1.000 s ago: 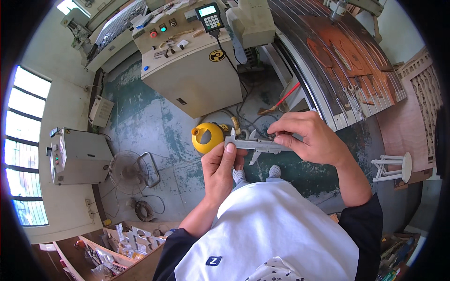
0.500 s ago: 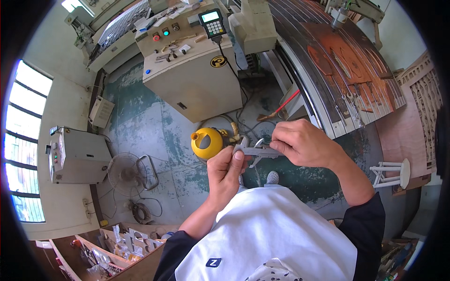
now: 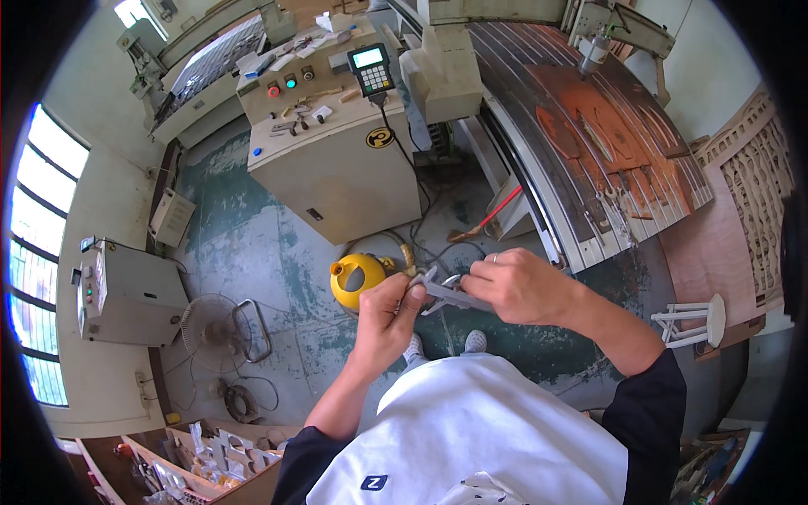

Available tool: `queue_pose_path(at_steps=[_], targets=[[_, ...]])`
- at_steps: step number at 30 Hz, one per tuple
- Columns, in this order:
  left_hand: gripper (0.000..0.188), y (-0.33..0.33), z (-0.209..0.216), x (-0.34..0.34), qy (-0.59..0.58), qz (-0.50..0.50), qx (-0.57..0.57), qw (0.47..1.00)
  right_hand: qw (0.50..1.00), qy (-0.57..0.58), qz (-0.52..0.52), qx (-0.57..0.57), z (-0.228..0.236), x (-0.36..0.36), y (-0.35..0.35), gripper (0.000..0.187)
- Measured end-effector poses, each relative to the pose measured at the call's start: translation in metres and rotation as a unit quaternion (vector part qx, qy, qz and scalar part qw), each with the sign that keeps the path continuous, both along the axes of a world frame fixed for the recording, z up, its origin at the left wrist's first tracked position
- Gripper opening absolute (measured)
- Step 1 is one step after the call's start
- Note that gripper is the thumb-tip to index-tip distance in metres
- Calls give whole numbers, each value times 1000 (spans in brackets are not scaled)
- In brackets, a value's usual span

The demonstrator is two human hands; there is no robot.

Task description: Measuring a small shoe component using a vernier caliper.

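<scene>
A grey metal vernier caliper (image 3: 446,294) spans the gap between my two hands in front of my body, tilted slightly down to the right. My left hand (image 3: 385,313) is closed around its jaw end, thumb on top. The fingers of my right hand (image 3: 523,290) pinch the beam and slider at the other end. Beside the jaws, near my right fingertips, a small curved silvery piece (image 3: 453,281) shows; whether it is a separate part I cannot tell. What lies inside my left palm is hidden.
A yellow round canister (image 3: 357,281) stands on the floor beyond my left hand. Ahead is a control cabinet (image 3: 337,189) with a handheld keypad (image 3: 370,71). A slotted machine bed (image 3: 581,244) with red-brown board is at right; a floor fan (image 3: 212,331) and white stool (image 3: 692,320) stand lower.
Both hands have moved a little down and left with the caliper, which is now tilted more. The view has shifted, so the surroundings sit slightly left.
</scene>
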State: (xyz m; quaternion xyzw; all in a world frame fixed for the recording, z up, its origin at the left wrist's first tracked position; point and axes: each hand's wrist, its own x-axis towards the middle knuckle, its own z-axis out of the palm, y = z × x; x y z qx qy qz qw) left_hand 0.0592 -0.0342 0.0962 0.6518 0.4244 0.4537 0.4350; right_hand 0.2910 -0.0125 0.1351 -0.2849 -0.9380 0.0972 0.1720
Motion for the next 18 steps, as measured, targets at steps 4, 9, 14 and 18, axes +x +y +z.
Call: queue_pose_path(at_steps=[4,9,14,18], targets=[[25,8,3,-3,-63,-18,-128,990,999,4,21,34,-4,-1,-3,16],[23,6,7,4,-4,1,-9,1000,997,60,11,39,-20,1,-2,15],[28,5,3,10,80,25,115,990,991,117,-33,-59,-26,-1,-3,17],[24,6,4,17,96,29,131,986,985,123,-74,-91,-29,1,4,16]])
